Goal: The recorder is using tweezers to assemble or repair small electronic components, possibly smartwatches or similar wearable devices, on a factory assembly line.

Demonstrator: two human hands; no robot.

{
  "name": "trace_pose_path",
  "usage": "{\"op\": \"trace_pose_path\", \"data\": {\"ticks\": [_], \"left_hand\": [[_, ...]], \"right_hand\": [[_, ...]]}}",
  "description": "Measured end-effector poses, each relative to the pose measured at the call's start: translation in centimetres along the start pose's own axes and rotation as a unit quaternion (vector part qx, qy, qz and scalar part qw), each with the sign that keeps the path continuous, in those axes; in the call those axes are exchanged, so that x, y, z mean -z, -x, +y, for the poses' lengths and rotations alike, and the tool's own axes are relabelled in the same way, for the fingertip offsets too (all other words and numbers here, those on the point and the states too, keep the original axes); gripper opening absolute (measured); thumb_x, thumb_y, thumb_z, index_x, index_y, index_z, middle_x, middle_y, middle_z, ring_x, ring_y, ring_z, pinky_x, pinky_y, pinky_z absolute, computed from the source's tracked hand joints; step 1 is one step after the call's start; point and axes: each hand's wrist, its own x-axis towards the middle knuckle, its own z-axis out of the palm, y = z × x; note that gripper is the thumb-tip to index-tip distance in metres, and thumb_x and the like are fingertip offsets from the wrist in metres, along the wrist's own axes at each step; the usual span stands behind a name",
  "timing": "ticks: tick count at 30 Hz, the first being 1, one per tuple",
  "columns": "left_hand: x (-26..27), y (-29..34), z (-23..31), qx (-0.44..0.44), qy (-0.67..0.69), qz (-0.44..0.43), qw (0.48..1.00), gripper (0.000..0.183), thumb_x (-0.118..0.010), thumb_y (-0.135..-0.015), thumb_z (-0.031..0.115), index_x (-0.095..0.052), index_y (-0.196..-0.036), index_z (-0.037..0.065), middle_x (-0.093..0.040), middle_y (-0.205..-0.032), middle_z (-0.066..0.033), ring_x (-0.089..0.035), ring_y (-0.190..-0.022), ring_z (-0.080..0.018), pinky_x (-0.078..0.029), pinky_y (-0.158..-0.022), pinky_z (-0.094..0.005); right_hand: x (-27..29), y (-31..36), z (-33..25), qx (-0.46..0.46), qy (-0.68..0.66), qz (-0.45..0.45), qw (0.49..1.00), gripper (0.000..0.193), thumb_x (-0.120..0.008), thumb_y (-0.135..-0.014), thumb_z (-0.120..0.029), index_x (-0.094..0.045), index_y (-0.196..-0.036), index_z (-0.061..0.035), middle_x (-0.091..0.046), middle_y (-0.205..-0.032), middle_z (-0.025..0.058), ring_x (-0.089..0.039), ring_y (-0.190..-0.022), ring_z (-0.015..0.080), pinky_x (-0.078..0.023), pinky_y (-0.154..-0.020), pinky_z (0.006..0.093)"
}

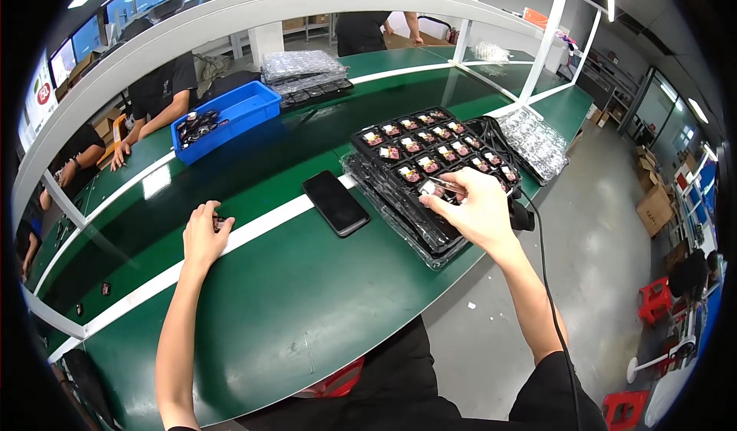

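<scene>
My right hand [480, 210] is closed on a pair of tweezers [448, 186]. Their tips point into the near edge of a black compartment tray [389, 176] at the right of the table. Several small pink, yellow and white parts [447, 153] sit in its pockets. Under it lie more black trays in clear plastic [399, 220]. Over at the left, my left hand [201, 241] rests by the white strip, fingers curled round a small dark part [219, 222]. The fingers hide most of that part.
A black phone [335, 203] lies left of the trays. Across the green table [284, 300] stands a blue bin [257, 116] with dark parts, beside wrapped trays [303, 70]. A black cable [546, 277] hangs by my right arm. White frame posts [543, 39] rise behind. Co-workers stand opposite.
</scene>
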Motion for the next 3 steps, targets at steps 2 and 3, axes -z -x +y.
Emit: {"op": "trace_pose_path", "data": {"ticks": [2, 3], "left_hand": [[0.1, 0.2, -1.2, -0.002, 0.002, -0.006, 1.000, 0.047, -0.086, -0.096, 0.031, -0.069, -0.132, 0.007, -0.075, -0.118, -0.0147, -0.072, -0.115, -0.0363, -0.059, -0.096, -0.0509], [0.3, 0.1, -1.6, 0.001, 0.014, -0.015, 1.000, 0.049, -0.087, -0.095, 0.032, -0.069, -0.133, 0.007, -0.076, -0.120, -0.0150, -0.072, -0.117, -0.0368, -0.059, -0.097, -0.0516]], "right_hand": [[0.3, -0.4, -1.6, -0.056, -0.061, -0.032, 0.996, 0.055, -0.097, -0.082, -0.050, -0.086, -0.111, -0.0041, -0.071, -0.080, 0.0086, -0.071, -0.072, 0.0209, -0.057, -0.070, 0.0373], [0.7, -0.5, -2.4, -0.080, -0.093, -0.045, 0.991, 0.054, -0.097, -0.082, -0.051, -0.086, -0.111, -0.0065, -0.072, -0.082, 0.0086, -0.071, -0.073, 0.0193, -0.057, -0.071, 0.0370]]}}
